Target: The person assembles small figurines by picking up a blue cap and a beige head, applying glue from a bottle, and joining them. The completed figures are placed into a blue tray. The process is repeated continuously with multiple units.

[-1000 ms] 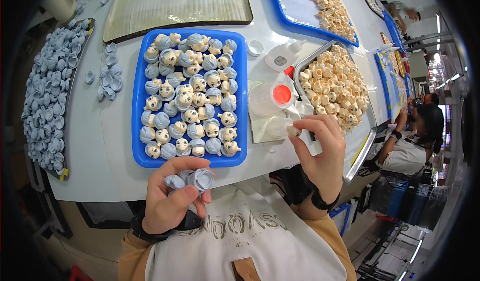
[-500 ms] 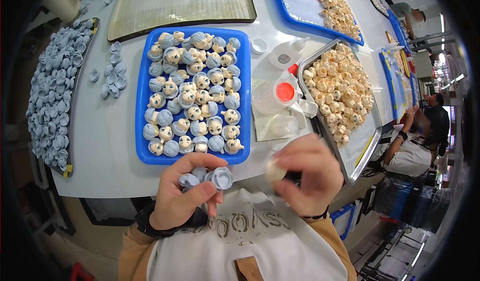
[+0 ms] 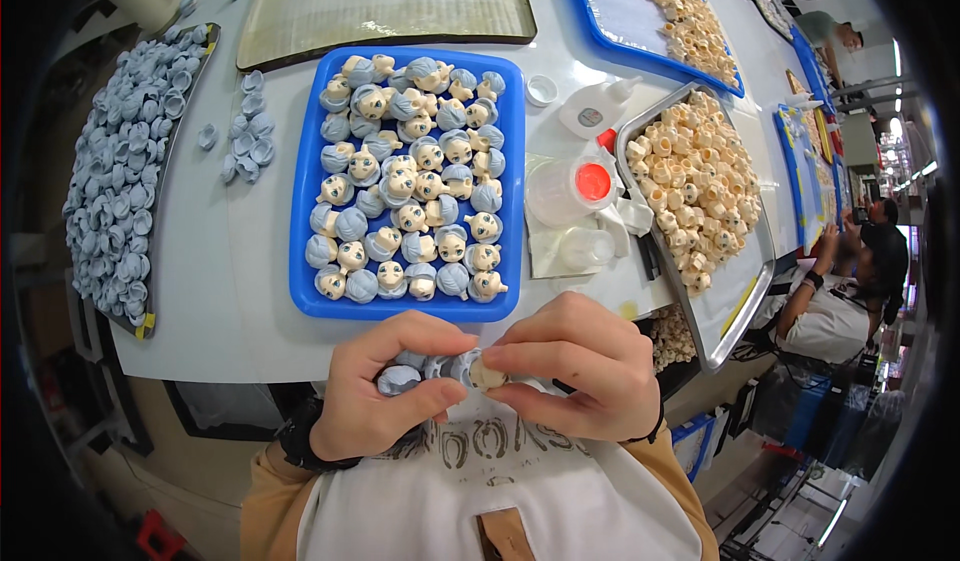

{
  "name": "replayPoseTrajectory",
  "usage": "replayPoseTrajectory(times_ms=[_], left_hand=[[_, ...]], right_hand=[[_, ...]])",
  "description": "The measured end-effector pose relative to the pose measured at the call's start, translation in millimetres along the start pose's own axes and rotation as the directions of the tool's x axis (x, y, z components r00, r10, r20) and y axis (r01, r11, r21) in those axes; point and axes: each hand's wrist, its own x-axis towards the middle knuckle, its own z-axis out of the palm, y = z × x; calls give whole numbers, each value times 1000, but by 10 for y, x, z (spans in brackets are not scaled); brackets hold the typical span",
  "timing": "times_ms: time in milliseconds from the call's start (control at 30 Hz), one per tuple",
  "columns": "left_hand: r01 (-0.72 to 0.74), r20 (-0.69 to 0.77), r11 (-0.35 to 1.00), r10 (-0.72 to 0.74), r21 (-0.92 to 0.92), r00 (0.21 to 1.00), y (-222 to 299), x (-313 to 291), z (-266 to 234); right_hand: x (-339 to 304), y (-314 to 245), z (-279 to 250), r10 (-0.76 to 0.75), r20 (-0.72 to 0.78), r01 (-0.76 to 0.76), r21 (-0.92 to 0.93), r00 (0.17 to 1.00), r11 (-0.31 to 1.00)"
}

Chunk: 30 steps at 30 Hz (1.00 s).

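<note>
Several blue-grey doll hair pieces [image 3: 398,379] are held in my left hand [image 3: 372,401], its thumb and fingers curled around them. Between the fingertips of my right hand [image 3: 590,366] is a cream doll head piece [image 3: 487,373]. It touches the foremost hair piece, and my hands almost meet in front of my apron. Just beyond them a blue tray [image 3: 420,310] holds rows of doll heads [image 3: 400,183] with painted eyes and blue-grey hair. My fingers hide the far side of the head piece and part of the hair pieces.
At left lie a tray heaped with hair pieces [image 3: 125,171] and a loose cluster [image 3: 250,141]. To the right stand a squeeze bottle [image 3: 590,111], a red-topped plastic jar [image 3: 555,193] and a metal tray [image 3: 752,291] of cream head pieces [image 3: 690,176]. Another person [image 3: 830,316] sits farther right.
My right hand has moved left with the cream head piece, bringing it against a hair piece in my left hand. The head view has shifted slightly, so the table appears farther right.
</note>
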Motion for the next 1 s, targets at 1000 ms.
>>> replayPoseTrajectory(times_ms=[1000], left_hand=[[424,245,905,-402,-43,882,185,70,-67]], right_hand=[[-59,182,279,-251,-227,195,-245,941,950]])
